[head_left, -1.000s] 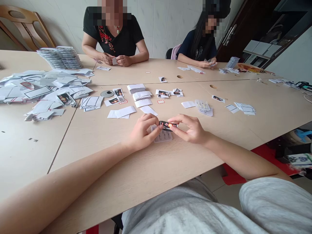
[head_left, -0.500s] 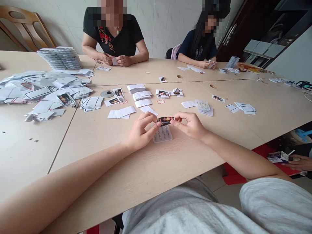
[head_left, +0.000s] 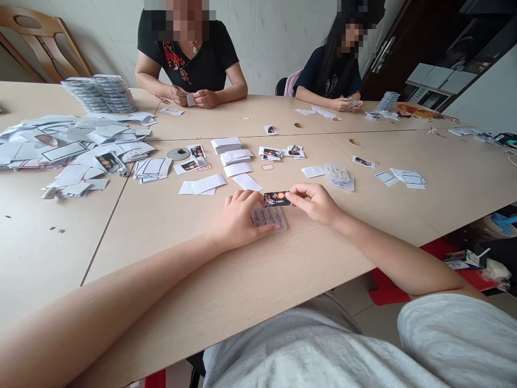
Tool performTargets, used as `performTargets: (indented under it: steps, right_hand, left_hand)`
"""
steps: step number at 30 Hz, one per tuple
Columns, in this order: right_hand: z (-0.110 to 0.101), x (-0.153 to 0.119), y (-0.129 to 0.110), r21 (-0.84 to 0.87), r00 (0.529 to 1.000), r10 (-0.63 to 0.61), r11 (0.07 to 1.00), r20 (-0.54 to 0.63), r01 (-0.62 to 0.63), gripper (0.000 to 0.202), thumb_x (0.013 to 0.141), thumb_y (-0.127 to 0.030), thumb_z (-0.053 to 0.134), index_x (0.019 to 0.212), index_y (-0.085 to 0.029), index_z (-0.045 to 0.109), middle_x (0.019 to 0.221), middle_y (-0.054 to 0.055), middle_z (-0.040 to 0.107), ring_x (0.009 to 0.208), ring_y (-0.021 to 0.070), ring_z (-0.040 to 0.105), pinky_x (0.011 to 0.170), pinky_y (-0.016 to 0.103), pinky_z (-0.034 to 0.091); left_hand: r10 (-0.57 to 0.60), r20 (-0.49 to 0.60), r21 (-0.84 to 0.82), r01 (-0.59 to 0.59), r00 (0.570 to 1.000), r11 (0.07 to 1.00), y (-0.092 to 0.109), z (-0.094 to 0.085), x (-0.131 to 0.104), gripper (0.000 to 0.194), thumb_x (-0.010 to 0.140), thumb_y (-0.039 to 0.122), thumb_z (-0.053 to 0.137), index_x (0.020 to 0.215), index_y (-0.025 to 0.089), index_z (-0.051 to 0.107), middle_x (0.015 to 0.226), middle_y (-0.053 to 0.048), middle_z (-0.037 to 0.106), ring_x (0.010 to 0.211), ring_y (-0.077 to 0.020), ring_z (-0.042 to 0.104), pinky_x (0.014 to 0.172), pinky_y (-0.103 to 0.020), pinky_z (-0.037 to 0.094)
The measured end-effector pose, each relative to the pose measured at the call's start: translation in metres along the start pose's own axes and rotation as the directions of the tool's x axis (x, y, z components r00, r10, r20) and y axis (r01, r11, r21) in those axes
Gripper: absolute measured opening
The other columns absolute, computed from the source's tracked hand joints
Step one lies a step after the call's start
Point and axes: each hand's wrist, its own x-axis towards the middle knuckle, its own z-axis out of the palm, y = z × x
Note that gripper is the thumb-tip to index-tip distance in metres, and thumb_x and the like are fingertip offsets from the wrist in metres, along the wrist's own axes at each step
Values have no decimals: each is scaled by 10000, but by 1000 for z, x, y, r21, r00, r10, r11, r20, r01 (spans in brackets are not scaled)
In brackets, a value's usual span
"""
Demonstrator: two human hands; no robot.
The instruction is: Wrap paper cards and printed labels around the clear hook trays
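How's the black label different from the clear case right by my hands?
The black label is dark with a bright burst printed on it; the clear case is see-through, with small items in rows. The black label is pinched in your right hand; the clear case has your left hand on it. The black label is smaller.

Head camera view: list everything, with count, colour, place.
Filled box: one, clear, centre
Printed card: one, black, over filled box
Box stack: one, clear, right of centre
Loose cards: several, black, centre
Paper slips: many, white, across table
Pack stacks: several, whitish, far side
Roll: one, grey, centre-left
Table: one, pale, middle
Chair: one, brown, back left
Cabinet: one, dark, back right
Surface: one, red, lower right
People: two, dark tops, across table
Left hand: one, at filled box
Right hand: one, holding printed card
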Motion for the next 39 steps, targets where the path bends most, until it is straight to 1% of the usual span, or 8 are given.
performTargets:
  steps: [11,14,17,21,26,31,36,39]
  right_hand:
    - [2,2,-2,-71,999,-28,997,-30,25,287,826,-373,549,630,-165,521,637,-24,455,572,91,388,559,255,304]
    - [2,3,-1,-58,999,-19,998,-45,16,295,829,-399,542,646,-168,535,655,-14,479,588,99,407,577,258,320]
    - [-2,4,2,7,996,36,999,-76,-35,296,824,-431,544,684,-171,563,660,-10,515,604,107,428,591,260,330]
    - [-6,6,6,120,988,133,985,-83,-122,259,809,-417,558,746,-168,591,658,-7,540,612,108,457,584,252,344]
    - [-6,7,5,193,975,212,961,-65,-196,236,785,-408,586,775,-172,588,658,-6,551,582,94,454,533,229,340]
    - [-4,6,1,265,973,230,940,-19,-217,201,772,-371,607,789,-171,606,740,8,591,660,100,533,565,222,387]
    - [3,4,0,319,956,278,901,99,-295,234,763,-396,631,792,-164,611,676,0,610,521,68,459,530,227,363]
    - [6,3,0,324,960,223,907,168,-267,242,774,-399,628,767,-158,600,617,-8,600,497,68,461,535,229,371]
  left_hand:
    - [-23,-21,149,26,1000,989,6,1,-2,508,703,635,603,957,209,491,1002,-63,610,1002,-283,511,870,-428,356]
    - [-85,-24,102,87,996,991,6,2,-3,532,667,605,654,953,196,470,948,-68,611,955,-272,540,825,-402,400]
    - [-134,-37,35,135,990,990,4,2,-3,605,651,621,659,1011,178,460,989,-93,597,935,-261,551,772,-377,438]
    - [-121,-61,89,126,991,988,1,2,-3,739,666,746,544,1107,156,484,1073,-132,571,1007,-301,519,839,-435,428]
    - [-117,25,175,111,993,978,4,0,-3,896,539,833,551,1127,157,546,1113,-148,511,1046,-349,469,887,-513,386]
    - [-122,56,103,115,991,988,7,1,-5,737,651,685,596,1181,178,530,1148,-127,486,1052,-317,463,898,-499,395]
    - [-109,-25,-16,109,994,994,7,5,-7,723,671,446,665,1287,156,420,1216,-148,432,1109,-309,465,927,-481,422]
    - [-125,-32,-103,121,992,987,6,6,-7,688,687,376,656,1290,178,391,1228,-137,456,1107,-294,507,898,-439,463]
